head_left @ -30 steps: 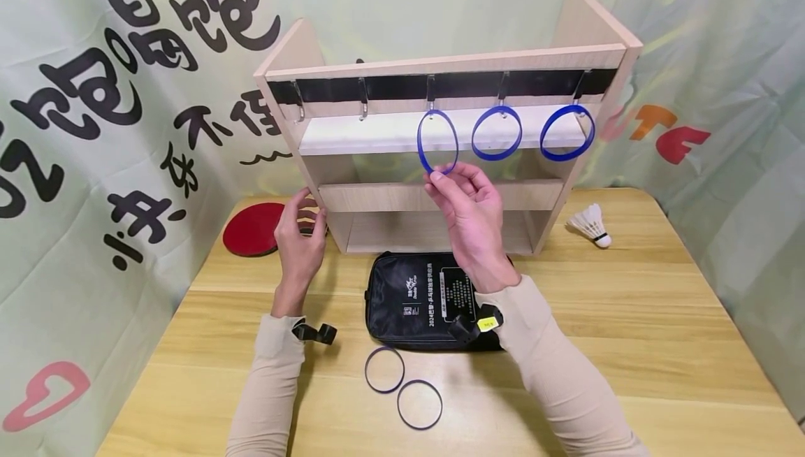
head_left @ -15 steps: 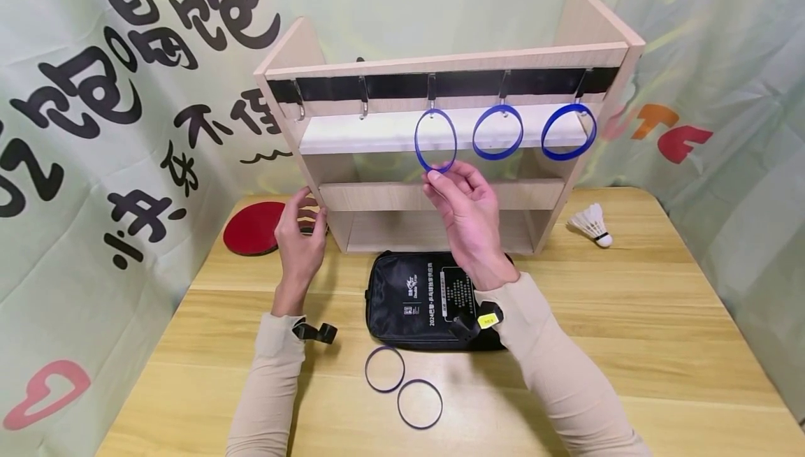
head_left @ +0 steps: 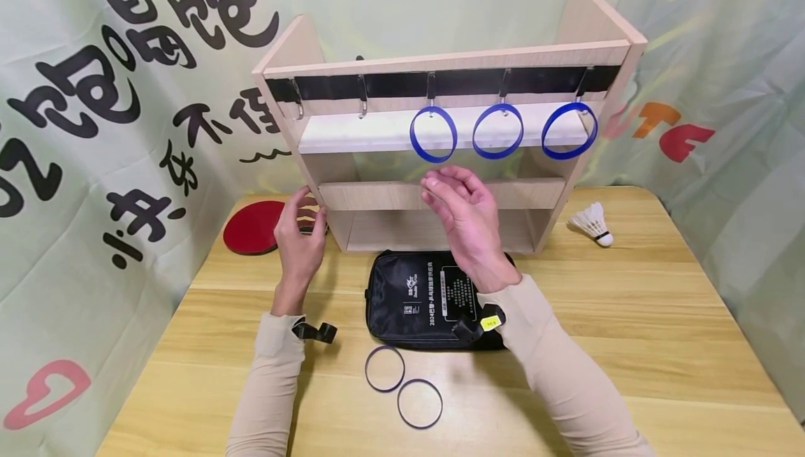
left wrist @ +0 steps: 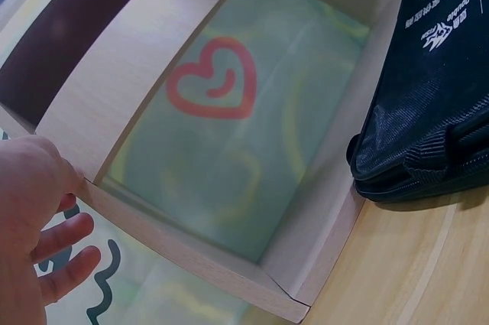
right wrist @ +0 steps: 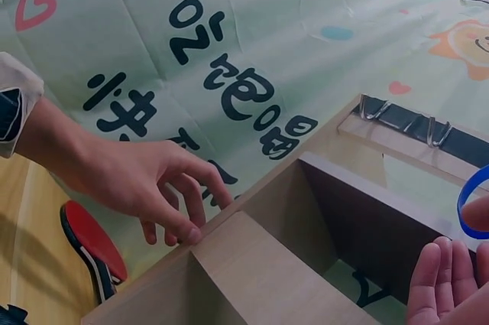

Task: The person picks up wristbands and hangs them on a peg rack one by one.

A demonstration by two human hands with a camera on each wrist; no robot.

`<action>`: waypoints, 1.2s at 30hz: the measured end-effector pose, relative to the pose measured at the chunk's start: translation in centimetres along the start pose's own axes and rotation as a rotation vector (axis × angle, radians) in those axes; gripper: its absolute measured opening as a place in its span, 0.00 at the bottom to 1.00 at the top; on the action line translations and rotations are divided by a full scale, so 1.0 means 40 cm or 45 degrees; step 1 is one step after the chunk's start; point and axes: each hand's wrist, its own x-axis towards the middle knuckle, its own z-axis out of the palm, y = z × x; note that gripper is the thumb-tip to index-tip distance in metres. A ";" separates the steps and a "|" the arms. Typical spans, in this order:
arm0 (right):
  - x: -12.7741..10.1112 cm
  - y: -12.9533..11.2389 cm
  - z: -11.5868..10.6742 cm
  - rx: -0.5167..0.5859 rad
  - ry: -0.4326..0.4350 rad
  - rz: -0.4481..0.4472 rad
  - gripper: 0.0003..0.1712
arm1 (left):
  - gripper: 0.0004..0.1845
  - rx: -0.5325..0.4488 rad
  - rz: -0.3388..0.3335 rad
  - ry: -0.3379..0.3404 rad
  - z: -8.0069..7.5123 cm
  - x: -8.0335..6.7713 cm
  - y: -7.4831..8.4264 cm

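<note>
Three blue rings hang from hooks on the wooden rack [head_left: 440, 196]: a middle ring [head_left: 434, 159], a second ring [head_left: 498, 156] and a far-right ring [head_left: 566, 156]. Just below the middle ring is my right hand [head_left: 468, 223], its fingers loosely bent, holding nothing and apart from the ring. My left hand [head_left: 300, 240] touches the rack's left side panel with the thumb on the front edge; its other fingers lie loosely along the outer side. On the table, two more rings lie flat: an upper ring [head_left: 367, 375] and a lower ring [head_left: 420, 428].
A black zip case [head_left: 402, 303] lies before the rack. To the left is a red table tennis bat [head_left: 251, 228], partly behind the left hand. A shuttlecock [head_left: 591, 225] lies right of the rack. Two bare hooks [head_left: 363, 97] are at the rack's left.
My right fingers have let go of the middle ring, which now hangs freely and has turned to face forward. The left hand has stayed at the rack's side.
</note>
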 end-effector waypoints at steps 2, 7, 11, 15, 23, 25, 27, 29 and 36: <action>-0.003 0.001 -0.003 -0.009 0.000 0.005 0.10 | 0.22 -0.002 0.008 0.008 -0.001 0.001 0.015; -0.014 0.003 -0.012 -0.030 -0.002 0.021 0.11 | 0.22 -0.005 0.024 0.010 -0.010 0.003 0.066; -0.025 0.008 -0.021 -0.052 -0.012 0.027 0.11 | 0.22 0.003 0.021 0.009 -0.014 0.004 0.083; -0.037 0.013 -0.033 -0.100 -0.014 0.008 0.11 | 0.21 -0.008 0.020 0.001 -0.016 0.004 0.084; -0.065 0.027 -0.053 -0.179 -0.029 -0.008 0.13 | 0.21 -0.007 0.013 0.000 -0.015 0.003 0.080; -0.075 0.030 -0.058 -0.187 -0.047 0.010 0.13 | 0.21 -0.001 0.011 -0.005 -0.014 0.003 0.079; -0.085 0.035 -0.062 -0.204 -0.072 0.029 0.14 | 0.21 -0.001 0.009 -0.008 -0.014 0.004 0.079; -0.095 0.039 -0.067 -0.220 -0.099 0.040 0.14 | 0.21 -0.003 0.007 -0.006 -0.012 0.005 0.072; -0.128 0.049 -0.089 -0.251 -0.166 0.085 0.15 | 0.22 0.008 0.002 -0.011 -0.003 0.003 0.014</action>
